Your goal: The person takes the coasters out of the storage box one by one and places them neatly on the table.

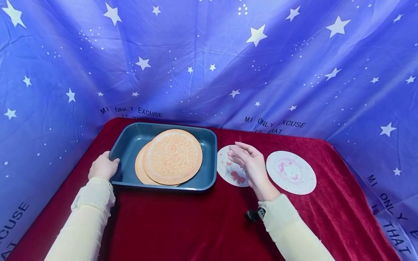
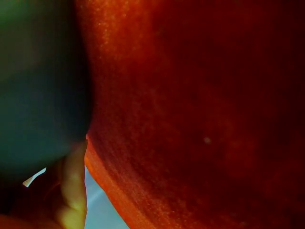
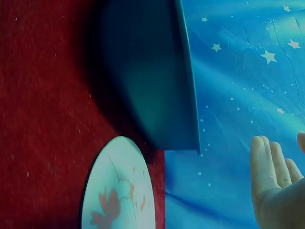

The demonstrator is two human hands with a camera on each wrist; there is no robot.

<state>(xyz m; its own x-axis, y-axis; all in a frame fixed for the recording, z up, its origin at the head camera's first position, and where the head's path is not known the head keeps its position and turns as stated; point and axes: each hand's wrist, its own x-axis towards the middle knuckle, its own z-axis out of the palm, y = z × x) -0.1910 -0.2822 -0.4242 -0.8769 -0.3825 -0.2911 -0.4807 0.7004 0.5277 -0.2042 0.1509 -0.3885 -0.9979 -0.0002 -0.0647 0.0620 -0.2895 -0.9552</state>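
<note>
A dark teal rectangular tray stands on the left half of the table. My left hand grips its left end, thumb over the rim; in the left wrist view a finger lies against the tray's dark side. Inside lie overlapping round orange mats with an orange-slice print, the top mat covering most of a lower one. Right of the tray, my right hand is raised with extended fingers, holding nothing. It partly hides a round white mat with a red bow print.
Another round white mat, printed in pink, lies farther right. Dark red velvet cloth covers the table. A blue star-printed curtain hangs behind and at both sides. A small black device sits at my right wrist.
</note>
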